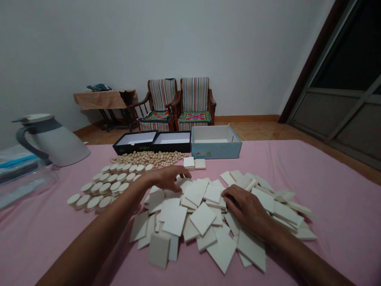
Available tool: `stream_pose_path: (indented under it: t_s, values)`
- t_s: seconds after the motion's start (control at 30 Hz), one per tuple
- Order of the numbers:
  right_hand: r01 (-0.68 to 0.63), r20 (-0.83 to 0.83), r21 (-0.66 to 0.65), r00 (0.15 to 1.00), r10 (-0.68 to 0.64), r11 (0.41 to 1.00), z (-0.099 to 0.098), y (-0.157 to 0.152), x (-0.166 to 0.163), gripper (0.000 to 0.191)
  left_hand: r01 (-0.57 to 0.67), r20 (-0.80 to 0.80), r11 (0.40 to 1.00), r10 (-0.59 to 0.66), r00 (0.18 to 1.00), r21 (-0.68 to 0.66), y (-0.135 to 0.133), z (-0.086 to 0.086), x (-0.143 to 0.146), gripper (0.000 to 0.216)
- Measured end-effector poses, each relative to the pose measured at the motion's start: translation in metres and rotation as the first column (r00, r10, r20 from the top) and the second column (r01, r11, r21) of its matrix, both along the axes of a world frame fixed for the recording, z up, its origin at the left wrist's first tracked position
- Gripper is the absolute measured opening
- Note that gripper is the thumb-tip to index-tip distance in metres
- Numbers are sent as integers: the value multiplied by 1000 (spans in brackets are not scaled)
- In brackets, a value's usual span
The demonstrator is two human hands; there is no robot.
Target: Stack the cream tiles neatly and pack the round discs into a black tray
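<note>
A loose pile of pale square tiles (203, 219), seemingly wooden, lies in front of me. My left hand (169, 177) reaches over the far left of the pile, thumb and fingers apart, with nothing visible between them. On the right side of the pile rests my right hand (245, 204), its fingers bent and spread from the thumb, fingertips against the tile edges. The palm side of this hand is hidden. Beyond the pile, two small stacks of square tiles (189, 163) stand side by side. Several short stacks of round discs (104, 188) stand in rows left of my left hand.
Small wooden beads (149, 158) lie heaped before two black open trays (172, 147). Right of these is a light-blue open box (216, 150). A grey-white jug (59, 143) and clear plastic bags (25, 184) occupy the left of the pink cloth (333, 190). Two armchairs (195, 99) stand behind.
</note>
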State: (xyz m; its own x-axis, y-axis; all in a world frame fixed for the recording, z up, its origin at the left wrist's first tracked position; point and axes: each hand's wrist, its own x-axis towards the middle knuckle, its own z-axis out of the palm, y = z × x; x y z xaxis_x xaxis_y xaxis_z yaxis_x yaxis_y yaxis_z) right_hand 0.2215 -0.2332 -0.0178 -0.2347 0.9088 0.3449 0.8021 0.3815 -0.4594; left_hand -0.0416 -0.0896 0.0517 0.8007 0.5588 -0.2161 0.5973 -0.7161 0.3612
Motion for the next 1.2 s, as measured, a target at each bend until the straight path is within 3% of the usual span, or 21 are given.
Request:
stream_pose_path:
  t_s: [0.23, 0.43, 0.6, 0.8, 1.03, 1.2]
  values:
    - [0, 11, -10, 1000, 0, 1000, 2, -1, -1, 18, -36, -52, 993, 42, 998, 113, -14, 0, -4, 50]
    - [-2, 4, 23, 1000, 2, 1000, 2, -1, -1, 17, -241, -116, 945, 271, 955, 221, -9, 5, -17, 54]
    - [2, 21, 15, 1000, -2, 1000, 1, -1, 0, 17, -199, -168, 977, 210, 963, 80, -12, 2, -20, 74]
    - [3, 24, -16, 1000, -2, 1000, 4, -1, -2, 16, -73, -182, 995, 61, 981, -61, -4, 7, -22, 69]
    - [3, 11, -12, 1000, -3, 1000, 3, -1, -2, 17, -121, -138, 992, 122, 983, 21, 3, 0, -22, 61]
    - [3, 13, -12, 1000, -3, 1000, 1, -1, -1, 16, -215, 11, 962, 217, 976, 171, 29, -4, -9, 46]
